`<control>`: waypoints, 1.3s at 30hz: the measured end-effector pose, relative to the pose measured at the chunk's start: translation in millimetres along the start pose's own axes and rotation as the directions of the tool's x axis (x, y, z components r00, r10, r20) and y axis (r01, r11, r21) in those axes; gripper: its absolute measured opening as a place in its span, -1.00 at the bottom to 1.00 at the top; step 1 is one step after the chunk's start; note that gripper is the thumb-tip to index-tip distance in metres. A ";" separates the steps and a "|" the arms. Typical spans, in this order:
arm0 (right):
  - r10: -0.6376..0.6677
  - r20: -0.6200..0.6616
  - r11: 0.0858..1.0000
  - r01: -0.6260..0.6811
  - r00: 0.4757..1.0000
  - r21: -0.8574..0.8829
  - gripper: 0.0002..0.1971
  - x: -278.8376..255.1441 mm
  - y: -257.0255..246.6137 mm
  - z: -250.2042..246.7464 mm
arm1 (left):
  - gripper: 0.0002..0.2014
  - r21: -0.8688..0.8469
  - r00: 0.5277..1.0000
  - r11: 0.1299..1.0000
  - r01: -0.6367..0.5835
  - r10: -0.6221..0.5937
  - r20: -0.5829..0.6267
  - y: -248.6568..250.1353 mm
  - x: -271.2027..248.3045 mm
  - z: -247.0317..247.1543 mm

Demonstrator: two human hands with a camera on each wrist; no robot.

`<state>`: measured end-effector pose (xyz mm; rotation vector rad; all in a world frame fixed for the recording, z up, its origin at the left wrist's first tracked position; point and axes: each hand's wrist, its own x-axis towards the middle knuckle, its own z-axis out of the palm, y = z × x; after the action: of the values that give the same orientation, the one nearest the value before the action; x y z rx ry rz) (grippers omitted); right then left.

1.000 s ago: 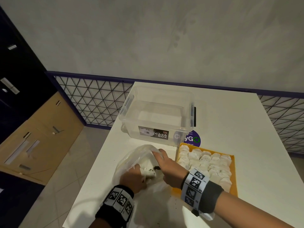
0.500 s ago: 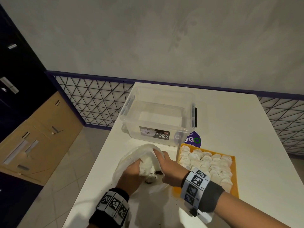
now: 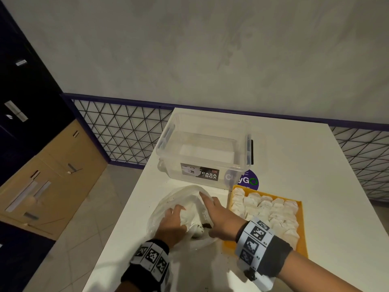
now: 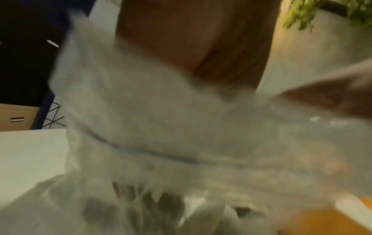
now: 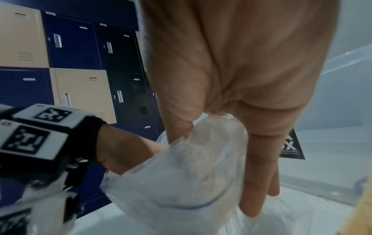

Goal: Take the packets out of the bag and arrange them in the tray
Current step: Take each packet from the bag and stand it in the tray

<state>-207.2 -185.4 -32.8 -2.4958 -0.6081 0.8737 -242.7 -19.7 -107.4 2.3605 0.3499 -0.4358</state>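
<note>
Near tabletop edge, bag [image 3: 179, 209] mouth now spread wider than 1 second ago: left hand [image 3: 171, 225] reaches inside, grip unclear; right hand [image 3: 219, 218] pinches rim. Tray [image 3: 302, 228] right, nearly full of packets [image 3: 267, 211].

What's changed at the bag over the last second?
The left hand has gone deeper into the bag, reaching farther from the person. The right hand has stretched its fingers out along the bag's mouth, with plastic caught between thumb and palm. No packet has come out yet. The tray, its packets and the clear box stayed put.
</note>
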 end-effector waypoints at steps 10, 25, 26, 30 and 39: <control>-0.083 -0.069 0.993 0.088 0.994 0.077 -0.06 -7.6 -2.4 14.0 | -0.08 0.419 0.983 0.904 0.089 -0.013 -0.182 12.0 -11.5 36.7; -0.113 -0.115 0.992 0.118 0.987 0.041 0.01 10.7 -4.4 14.8 | -0.20 -0.046 0.999 0.999 0.001 0.001 0.048 -11.8 10.4 11.7; -0.115 -0.110 0.992 0.120 0.987 0.041 0.01 12.1 -4.2 14.4 | -0.23 0.069 0.998 0.997 0.028 -0.031 0.050 -10.7 9.6 11.6; -0.130 -0.120 0.990 0.136 0.984 0.040 0.02 16.1 -2.5 14.0 | -0.35 0.001 0.997 0.999 0.041 -0.041 0.063 -12.7 12.7 10.5; -0.144 -0.188 0.989 0.147 0.972 0.000 0.01 20.7 -2.2 29.8 | -0.58 -0.674 0.929 0.640 0.370 -0.243 0.280 -3.3 18.5 -28.2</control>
<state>-212.7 -165.4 -62.6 -2.4488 -0.7071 0.5787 -221.1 4.3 -97.1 1.4724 0.7113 -0.5294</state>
